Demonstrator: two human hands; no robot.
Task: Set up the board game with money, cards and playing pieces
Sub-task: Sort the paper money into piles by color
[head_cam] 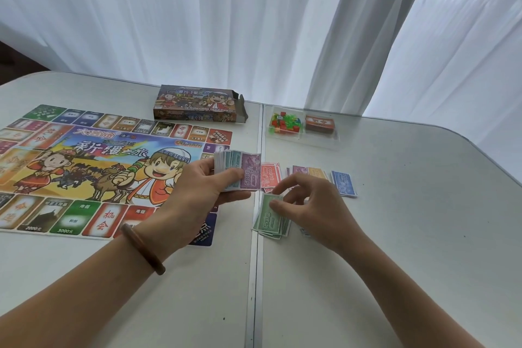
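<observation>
My left hand (203,186) grips a thick stack of play money (238,171) with a purple 5000 note on top, over the right edge of the colourful game board (93,167). My right hand (308,200) has its fingertips on the top green 500 note of a small green pile (269,217). Sorted piles lie beyond it on the table: red notes (270,175), purple notes (300,169), yellow notes (317,172) and blue notes (344,182).
The open game box (197,104) lies behind the board. A clear plastic tray (302,127) holds coloured playing pieces (285,123) and a wrapped card deck (320,123). A seam (255,263) splits the white table. Curtains hang behind.
</observation>
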